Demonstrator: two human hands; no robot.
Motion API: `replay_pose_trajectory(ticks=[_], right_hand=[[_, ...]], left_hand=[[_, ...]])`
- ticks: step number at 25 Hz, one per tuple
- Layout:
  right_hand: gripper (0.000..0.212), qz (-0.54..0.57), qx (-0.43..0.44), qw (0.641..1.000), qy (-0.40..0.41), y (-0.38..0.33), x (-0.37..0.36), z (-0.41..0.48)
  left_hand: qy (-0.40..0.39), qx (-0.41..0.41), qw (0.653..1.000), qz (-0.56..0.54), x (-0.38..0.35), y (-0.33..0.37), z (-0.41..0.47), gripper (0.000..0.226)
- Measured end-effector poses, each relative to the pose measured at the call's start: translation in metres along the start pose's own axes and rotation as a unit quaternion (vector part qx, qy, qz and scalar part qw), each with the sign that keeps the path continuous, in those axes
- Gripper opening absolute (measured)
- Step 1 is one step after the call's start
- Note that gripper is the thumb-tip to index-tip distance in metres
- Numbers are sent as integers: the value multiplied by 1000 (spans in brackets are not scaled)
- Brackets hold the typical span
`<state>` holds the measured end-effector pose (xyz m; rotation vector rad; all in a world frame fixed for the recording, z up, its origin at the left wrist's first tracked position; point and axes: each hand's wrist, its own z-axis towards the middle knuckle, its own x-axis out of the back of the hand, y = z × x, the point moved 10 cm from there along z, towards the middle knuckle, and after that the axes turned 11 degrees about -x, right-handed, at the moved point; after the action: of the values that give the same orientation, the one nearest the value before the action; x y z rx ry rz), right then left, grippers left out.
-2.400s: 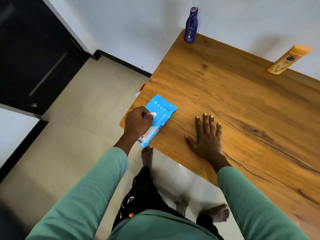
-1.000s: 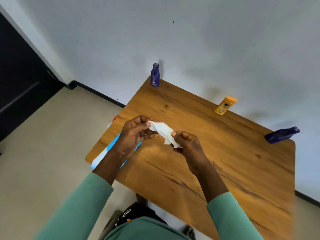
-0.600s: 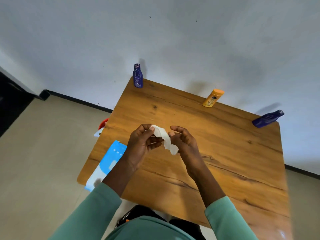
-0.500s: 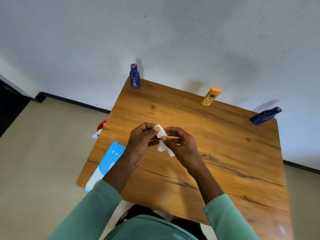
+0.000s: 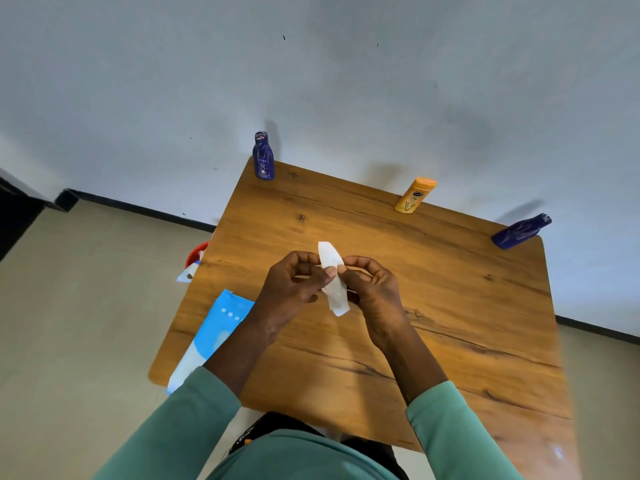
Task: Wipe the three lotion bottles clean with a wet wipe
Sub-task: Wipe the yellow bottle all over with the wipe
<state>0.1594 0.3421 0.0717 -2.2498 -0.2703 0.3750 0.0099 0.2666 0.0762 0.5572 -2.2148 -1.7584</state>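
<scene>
Upended since a moment ago, the folded white wet wipe point(image 5: 330, 261) is pinched by left grip point(image 5: 294, 287) and right grip point(image 5: 372, 289) above the wooden surface point(image 5: 450, 306); unfolding is advised before the far lotion bottles point(image 5: 415, 195) are wiped.

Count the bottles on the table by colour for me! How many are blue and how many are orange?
Blue bottles: 2 (left blue bottle, right blue bottle)
Orange bottles: 1 (orange bottle)
Total: 3 bottles
</scene>
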Motion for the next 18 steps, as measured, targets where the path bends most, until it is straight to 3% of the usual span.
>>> replay_pose_trajectory(ticks=[3, 7, 9, 13, 18], right_hand=[[10, 3, 27, 1000, 13, -1, 0, -4], [22, 95, -24, 995, 2, 17, 3, 1], [24, 74, -39, 996, -6, 20, 3, -1], [24, -34, 0, 999, -9, 12, 6, -4], [17, 85, -16, 996, 28, 16, 31, 4]], left_hand=[[30, -36, 998, 44, 4, 0, -1, 18], [-13, 29, 997, -70, -4, -14, 2, 10], [-39, 24, 994, -95, -10, -12, 3, 13], [-105, -47, 992, -43, -22, 1, 9, 30], [-107, -23, 993, -36, -32, -8, 19, 34]])
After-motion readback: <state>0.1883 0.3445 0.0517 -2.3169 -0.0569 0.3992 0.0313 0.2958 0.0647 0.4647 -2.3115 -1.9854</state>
